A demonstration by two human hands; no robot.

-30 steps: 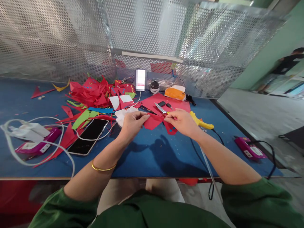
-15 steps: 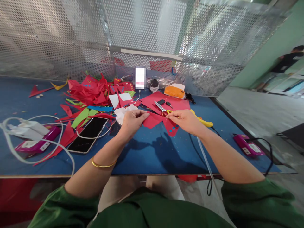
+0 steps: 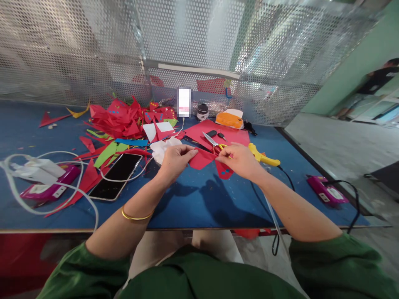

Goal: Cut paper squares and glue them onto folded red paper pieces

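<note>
Between my two hands is a folded red paper piece [image 3: 202,159]. My left hand [image 3: 177,161] pinches its left end between thumb and fingers. At its right end, the fingers of my right hand [image 3: 238,160] are pressed together on the paper. A second red flap with blue dots [image 3: 223,171] hangs below my right fingers. Silver scissors [image 3: 210,139] with yellow handles lie just behind, their handles partly hidden by my right hand. Right of that hand lies a yellow glue gun [image 3: 264,158]. Crumpled white paper [image 3: 162,148] sits beside my left hand.
Red paper scraps [image 3: 116,118] are heaped at the back left. A black phone [image 3: 116,176], white cables and a purple power strip [image 3: 51,182] lie at the left, another purple strip [image 3: 327,190] at the right. Perforated metal [image 3: 193,41] stands behind. A person [image 3: 377,81] is far right.
My right hand has shifted slightly left over the paper and covers more of the dotted flap. The red piece has turned a little. My left hand has barely moved.
</note>
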